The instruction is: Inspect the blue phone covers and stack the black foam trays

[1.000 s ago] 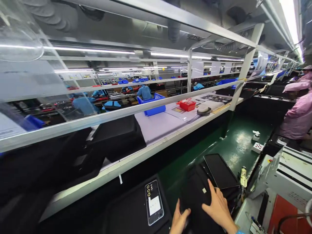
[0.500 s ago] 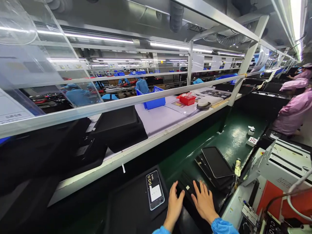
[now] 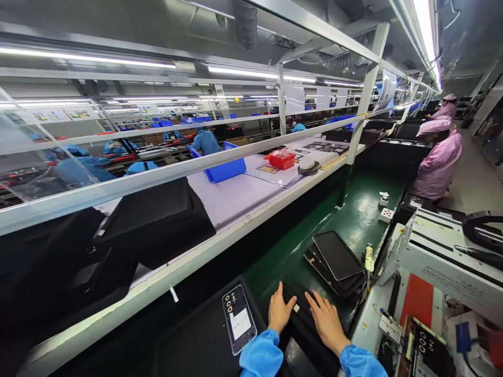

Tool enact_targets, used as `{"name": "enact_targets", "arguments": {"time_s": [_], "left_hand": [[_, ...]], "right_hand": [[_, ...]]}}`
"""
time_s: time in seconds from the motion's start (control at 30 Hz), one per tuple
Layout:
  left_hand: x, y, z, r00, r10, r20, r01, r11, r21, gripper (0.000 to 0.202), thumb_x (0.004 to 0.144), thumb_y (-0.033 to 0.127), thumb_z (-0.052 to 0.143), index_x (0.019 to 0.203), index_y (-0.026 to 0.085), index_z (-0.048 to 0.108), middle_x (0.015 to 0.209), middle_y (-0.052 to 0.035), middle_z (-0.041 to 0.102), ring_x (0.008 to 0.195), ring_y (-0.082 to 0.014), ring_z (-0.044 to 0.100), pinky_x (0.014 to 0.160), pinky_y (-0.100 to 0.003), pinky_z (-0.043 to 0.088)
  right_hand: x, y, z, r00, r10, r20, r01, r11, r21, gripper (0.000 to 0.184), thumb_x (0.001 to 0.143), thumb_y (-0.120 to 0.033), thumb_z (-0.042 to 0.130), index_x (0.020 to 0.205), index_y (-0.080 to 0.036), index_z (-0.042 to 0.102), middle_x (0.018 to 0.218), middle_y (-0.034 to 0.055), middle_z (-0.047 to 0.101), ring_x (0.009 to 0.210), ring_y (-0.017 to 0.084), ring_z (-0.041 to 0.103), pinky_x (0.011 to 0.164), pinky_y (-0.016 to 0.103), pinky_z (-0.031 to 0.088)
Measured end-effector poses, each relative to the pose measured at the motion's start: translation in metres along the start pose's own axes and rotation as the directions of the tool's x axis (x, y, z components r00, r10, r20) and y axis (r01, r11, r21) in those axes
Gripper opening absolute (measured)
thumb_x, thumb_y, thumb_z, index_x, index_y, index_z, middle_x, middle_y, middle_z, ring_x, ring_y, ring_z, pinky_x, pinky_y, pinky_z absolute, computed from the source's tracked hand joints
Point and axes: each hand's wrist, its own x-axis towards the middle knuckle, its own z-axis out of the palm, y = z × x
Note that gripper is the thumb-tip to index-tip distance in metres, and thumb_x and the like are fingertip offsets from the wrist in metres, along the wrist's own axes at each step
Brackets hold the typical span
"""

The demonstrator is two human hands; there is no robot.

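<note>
Low in the head view, my left hand lies at the left edge of a black, cloth-like item. Its fingers are stretched forward and the thumb stands apart, close to a small white tag on the black surface. My right hand rests flat on the same item from the right, fingers extended. Blue sleeves cover both wrists. Left of my hands, a phone back housing with gold camera rings and a white label lies on a black mat.
Stacked black trays lie beyond my right hand. A white machine with a red panel stands to the right. A metal rail edges the shelf at left, where a blue bin and red basket sit. Co-workers sit farther off.
The view has turned to the right, so the bench shifts left in it. Both hands stay on the black item, and more of my left sleeve shows.
</note>
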Motion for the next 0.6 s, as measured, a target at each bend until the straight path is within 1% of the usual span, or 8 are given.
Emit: {"name": "enact_targets", "arguments": {"time_s": [0.07, 0.17, 0.27, 0.33, 0.4, 0.47, 0.53, 0.6], "left_hand": [[0.001, -0.005, 0.0, 0.999, -0.039, -0.023, 0.039, 0.999, 0.008, 0.071, 0.072, 0.036, 0.066, 0.132, 0.003, 0.049, 0.14, -0.0269, 0.052, 0.135, -0.035, 0.042, 0.113, -0.04, 0.027], [0.002, -0.009, -0.001, 0.996, -0.083, -0.038, 0.082, 0.997, -0.008, 0.059, 0.07, 0.031, 0.069, 0.123, 0.011, 0.056, 0.132, -0.0199, 0.06, 0.128, -0.0302, 0.049, 0.11, -0.04, 0.032], [0.001, -0.011, 0.0, 0.994, -0.1, -0.042, 0.099, 0.994, -0.041, 0.055, 0.07, 0.024, 0.07, 0.121, 0.01, 0.055, 0.129, -0.0191, 0.06, 0.125, -0.0289, 0.051, 0.109, -0.043, 0.034], [0.001, -0.011, 0.0, 0.993, -0.105, -0.049, 0.101, 0.992, -0.075, 0.058, 0.069, 0.019, 0.069, 0.123, 0.009, 0.052, 0.134, -0.0194, 0.057, 0.128, -0.0284, 0.049, 0.111, -0.042, 0.032], [0.001, -0.009, 0.001, 0.991, -0.115, -0.062, 0.107, 0.987, -0.118, 0.063, 0.067, 0.014, 0.067, 0.128, 0.009, 0.05, 0.14, -0.0193, 0.052, 0.133, -0.0275, 0.044, 0.114, -0.038, 0.027], [0.003, -0.007, 0.001, 0.991, -0.119, -0.069, 0.106, 0.98, -0.168, 0.069, 0.067, 0.01, 0.065, 0.133, 0.012, 0.047, 0.146, -0.0168, 0.048, 0.137, -0.0253, 0.04, 0.116, -0.033, 0.023], [0.005, -0.007, 0.002, 0.992, -0.111, -0.062, 0.094, 0.97, -0.226, 0.069, 0.069, 0.01, 0.064, 0.135, 0.016, 0.047, 0.148, -0.013, 0.048, 0.138, -0.0225, 0.039, 0.116, -0.031, 0.022], [0.007, -0.008, 0.001, 0.992, -0.113, -0.06, 0.092, 0.953, -0.29, 0.062, 0.075, 0.017, 0.064, 0.135, 0.016, 0.048, 0.149, -0.0122, 0.047, 0.139, -0.0221, 0.038, 0.117, -0.034, 0.022]], "right_hand": [[0.001, 0.0, 0.001, 1.0, 0.0, -0.007, 0.0, 1.0, -0.001, 0.049, 0.096, -0.029, 0.031, 0.144, -0.038, 0.041, 0.151, 0.0033, 0.045, 0.129, 0.029, 0.05, 0.098, 0.046, 0.043], [0.001, 0.001, 0.002, 1.0, -0.007, -0.029, 0.006, 1.0, -0.02, 0.05, 0.096, -0.028, 0.029, 0.144, -0.036, 0.042, 0.15, 0.0048, 0.047, 0.13, 0.028, 0.049, 0.102, 0.047, 0.04], [-0.004, 0.0, 0.002, 1.0, -0.017, -0.018, 0.016, 0.998, -0.063, 0.05, 0.096, -0.037, 0.033, 0.146, -0.034, 0.039, 0.155, 0.0082, 0.039, 0.14, 0.032, 0.037, 0.112, 0.058, 0.024], [-0.009, -0.006, 0.003, 0.998, -0.051, 0.028, 0.053, 0.995, -0.079, 0.065, 0.09, -0.055, 0.045, 0.148, -0.03, 0.034, 0.159, 0.0132, 0.029, 0.146, 0.037, 0.023, 0.114, 0.065, 0.009], [-0.013, -0.016, 0.004, 0.994, -0.048, 0.1, 0.06, 0.991, -0.117, 0.098, 0.07, -0.067, 0.065, 0.151, -0.025, 0.029, 0.16, 0.0192, 0.021, 0.147, 0.042, 0.013, 0.112, 0.069, 0.0], [-0.014, -0.031, 0.004, 0.989, 0.024, 0.147, 0.007, 0.98, -0.201, 0.117, 0.055, -0.058, 0.08, 0.152, -0.021, 0.025, 0.159, 0.0237, 0.017, 0.145, 0.047, 0.013, 0.109, 0.073, -0.002], [-0.012, -0.045, 0.002, 0.982, 0.105, 0.155, -0.057, 0.957, -0.285, 0.117, 0.053, -0.039, 0.084, 0.152, -0.018, 0.024, 0.157, 0.0269, 0.024, 0.141, 0.049, 0.026, 0.107, 0.075, 0.006], [-0.009, -0.055, 0.0, 0.98, 0.148, 0.133, -0.097, 0.94, -0.328, 0.111, 0.055, -0.024, 0.081, 0.151, -0.016, 0.026, 0.152, 0.0285, 0.034, 0.134, 0.048, 0.038, 0.106, 0.07, 0.018]]}}
